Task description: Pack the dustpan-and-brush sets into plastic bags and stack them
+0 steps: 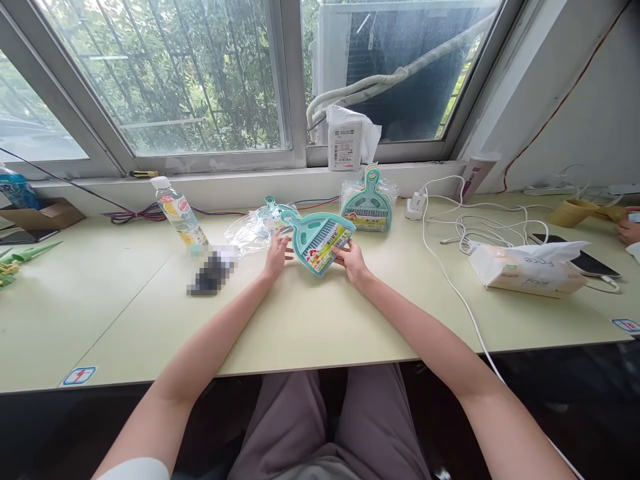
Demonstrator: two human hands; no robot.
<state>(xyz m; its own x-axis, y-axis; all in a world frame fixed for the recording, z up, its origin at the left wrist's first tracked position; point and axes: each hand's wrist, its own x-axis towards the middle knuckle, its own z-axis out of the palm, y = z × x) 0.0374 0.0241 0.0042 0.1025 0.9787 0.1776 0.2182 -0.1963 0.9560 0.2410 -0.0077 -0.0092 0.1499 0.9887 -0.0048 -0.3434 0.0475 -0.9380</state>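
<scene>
A turquoise mini dustpan and brush set [320,243] with a colourful label card is held tilted above the table, its handle pointing up and left. My right hand [353,264] grips its right lower edge, thumb over the label. Beside its left edge is my left hand [278,256], fingers apart; whether they touch the pan I cannot tell. Behind that hand lies crumpled clear plastic wrap [245,232], with another turquoise dustpan [273,208] partly hidden at it. A stack of dustpan sets [369,203] in clear plastic stands upright against the sill wall.
Left stand a drink bottle [181,215] and a blurred dark object [213,272]. White cables [475,230], a charger [415,205], a tissue pack [527,268] and a phone [583,257] lie right. Another person's hand [629,228] shows at the far right.
</scene>
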